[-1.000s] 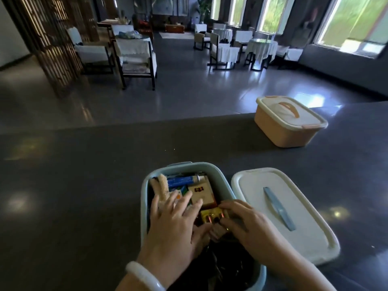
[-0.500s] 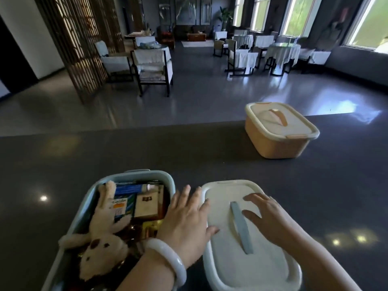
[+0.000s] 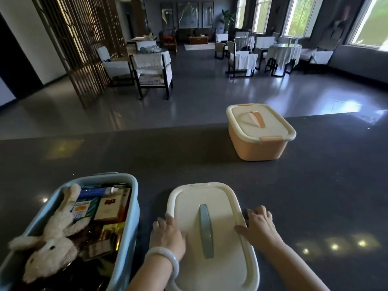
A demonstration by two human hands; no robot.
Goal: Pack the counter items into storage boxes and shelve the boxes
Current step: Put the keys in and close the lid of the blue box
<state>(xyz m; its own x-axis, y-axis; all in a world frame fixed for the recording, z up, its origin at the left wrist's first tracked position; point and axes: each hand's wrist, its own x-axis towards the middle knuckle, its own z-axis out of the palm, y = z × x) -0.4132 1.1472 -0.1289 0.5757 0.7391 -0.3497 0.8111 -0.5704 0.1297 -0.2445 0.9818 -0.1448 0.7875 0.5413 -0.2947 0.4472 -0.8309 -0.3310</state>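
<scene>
The white lid (image 3: pixel 212 234) is lying flat on the dark counter (image 3: pixel 315 196), just right of the open blue box (image 3: pixel 134 208), its long side pointing away from the person. The left hand (image 3: pixel 167 235) and right hand (image 3: pixel 261 226) are gripping its two long edges, fingers curled over the rim.

I have only the one head view, worn high and tilted forward and down over the tabletop (image 3: pixel 189 156). It sits close above the white lid (image 3: pixel 210 206) at 6 o'clock and faces the dining room toward 12 o'clock.
</scene>
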